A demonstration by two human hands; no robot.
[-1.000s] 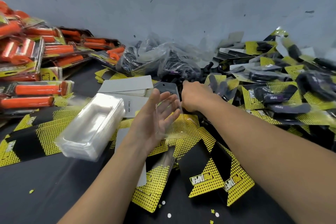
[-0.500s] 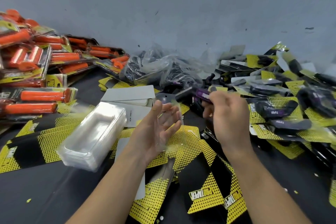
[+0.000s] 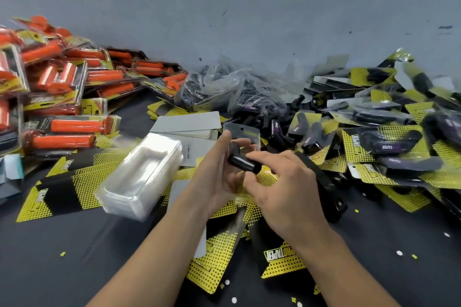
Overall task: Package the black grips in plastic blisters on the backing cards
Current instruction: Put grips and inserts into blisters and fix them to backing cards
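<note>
My left hand (image 3: 214, 174) holds a clear plastic blister (image 3: 245, 133) upright at the centre; its hang-hole tab shows above my fingers. A black grip (image 3: 240, 162) lies against the blister in that hand. My right hand (image 3: 284, 192) pinches the grip's near end between forefinger and thumb. Yellow-and-black backing cards (image 3: 279, 257) lie spread on the dark table under both hands. Loose black grips (image 3: 275, 127) lie just beyond, in front of a clear bag (image 3: 237, 87) holding more of them.
A stack of empty clear blisters (image 3: 142, 177) lies left of my left hand, with a stack of white cards (image 3: 189, 123) behind it. Packaged orange grips (image 3: 69, 87) are piled far left. Packaged black grips (image 3: 389, 147) are heaped on the right. A grey wall closes the back.
My right hand reached into the loose grips, lifted one black grip and brought it back into the blister in my left hand. My left hand's fingers curled around it.
</note>
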